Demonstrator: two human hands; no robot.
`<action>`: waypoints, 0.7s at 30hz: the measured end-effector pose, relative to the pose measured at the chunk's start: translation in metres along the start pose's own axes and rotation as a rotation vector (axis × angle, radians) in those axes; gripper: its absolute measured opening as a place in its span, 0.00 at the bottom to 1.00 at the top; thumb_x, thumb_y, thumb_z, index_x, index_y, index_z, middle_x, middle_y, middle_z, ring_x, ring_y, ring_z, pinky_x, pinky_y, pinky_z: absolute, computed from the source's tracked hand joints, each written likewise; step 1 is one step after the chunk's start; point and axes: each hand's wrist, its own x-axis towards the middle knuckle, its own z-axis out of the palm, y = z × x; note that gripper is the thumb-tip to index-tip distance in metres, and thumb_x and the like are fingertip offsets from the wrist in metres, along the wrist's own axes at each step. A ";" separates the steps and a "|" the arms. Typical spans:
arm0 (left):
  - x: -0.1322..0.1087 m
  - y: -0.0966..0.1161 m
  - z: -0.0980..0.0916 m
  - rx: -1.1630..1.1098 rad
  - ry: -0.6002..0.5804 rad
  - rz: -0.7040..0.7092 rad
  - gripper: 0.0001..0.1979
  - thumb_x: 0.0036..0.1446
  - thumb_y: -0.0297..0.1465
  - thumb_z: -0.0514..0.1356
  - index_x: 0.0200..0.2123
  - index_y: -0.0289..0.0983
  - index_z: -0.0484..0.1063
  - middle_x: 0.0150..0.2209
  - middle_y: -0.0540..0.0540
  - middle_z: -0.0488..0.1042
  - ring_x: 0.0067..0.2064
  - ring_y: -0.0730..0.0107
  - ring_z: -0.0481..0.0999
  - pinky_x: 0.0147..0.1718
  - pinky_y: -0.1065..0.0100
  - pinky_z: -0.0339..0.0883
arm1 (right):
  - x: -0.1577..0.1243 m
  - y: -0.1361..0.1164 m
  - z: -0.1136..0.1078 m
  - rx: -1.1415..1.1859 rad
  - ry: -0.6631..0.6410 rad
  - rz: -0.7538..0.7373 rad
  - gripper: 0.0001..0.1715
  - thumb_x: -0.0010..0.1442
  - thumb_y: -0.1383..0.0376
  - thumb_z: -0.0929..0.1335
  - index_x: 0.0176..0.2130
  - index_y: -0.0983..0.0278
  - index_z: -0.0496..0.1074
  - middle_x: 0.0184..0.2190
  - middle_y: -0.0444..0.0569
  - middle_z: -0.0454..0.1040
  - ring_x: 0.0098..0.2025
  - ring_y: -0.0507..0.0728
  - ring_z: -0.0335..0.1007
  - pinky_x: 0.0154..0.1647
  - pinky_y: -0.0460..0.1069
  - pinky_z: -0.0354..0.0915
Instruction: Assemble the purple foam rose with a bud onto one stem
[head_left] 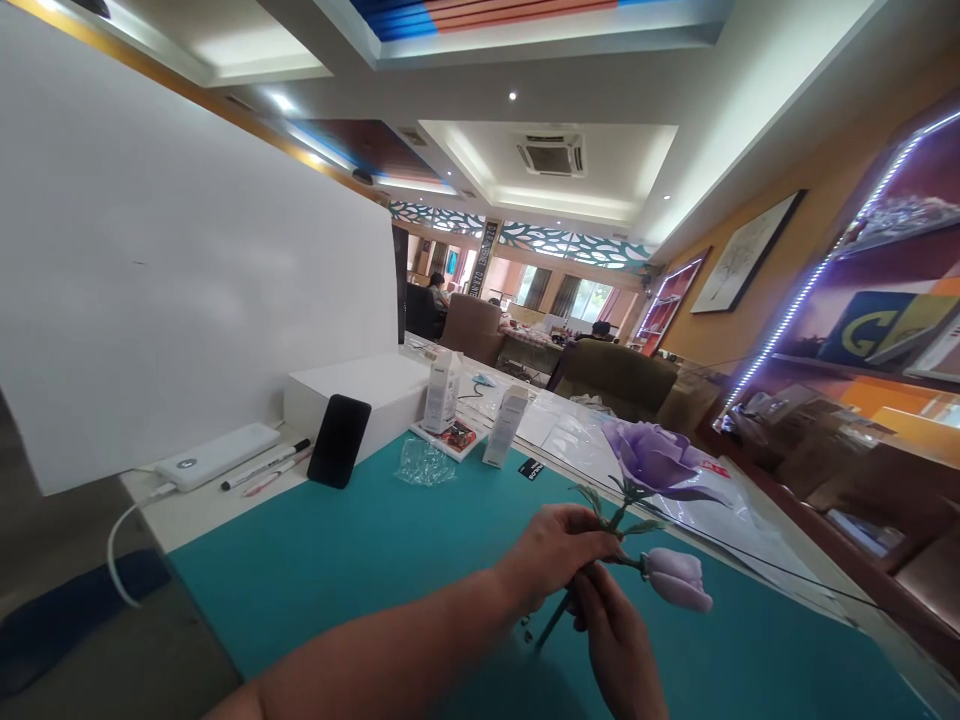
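An artificial flower (652,458) with a large open purple bloom, green leaves and a pale lilac bud (679,578) is held tilted over the teal mat. My left hand (562,545) is closed around its green stem just below the leaves. Right beneath, my right hand (611,620) has its fingers closed on the lower stem, whose end (551,625) sticks out down to the left. The two hands touch or nearly touch. Some small dark bits (526,628) lie close to the stem end, too small to name.
The teal mat (360,560) covers the table. A phone (339,440) leans against a white box (375,390). Around it are a white power bank (217,458), pens (266,465), two small cartons (504,428) and crumpled clear plastic (426,462). Clear plastic sheeting (577,440) lies behind the flower.
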 end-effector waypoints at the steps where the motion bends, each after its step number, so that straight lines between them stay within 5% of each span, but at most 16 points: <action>1: 0.000 -0.001 0.000 0.006 0.005 0.003 0.15 0.39 0.40 0.67 0.26 0.35 0.72 0.20 0.52 0.68 0.22 0.74 0.65 0.22 0.71 0.55 | 0.000 -0.001 0.000 0.004 -0.014 -0.003 0.26 0.60 0.44 0.62 0.29 0.63 0.69 0.20 0.44 0.64 0.22 0.54 0.58 0.21 0.46 0.58; 21: 0.002 -0.006 0.001 0.043 0.024 0.037 0.13 0.43 0.38 0.66 0.26 0.35 0.71 0.21 0.53 0.67 0.19 0.76 0.64 0.18 0.72 0.56 | -0.002 -0.005 0.000 0.047 0.022 0.015 0.25 0.61 0.46 0.63 0.34 0.64 0.72 0.22 0.45 0.65 0.23 0.54 0.59 0.21 0.46 0.58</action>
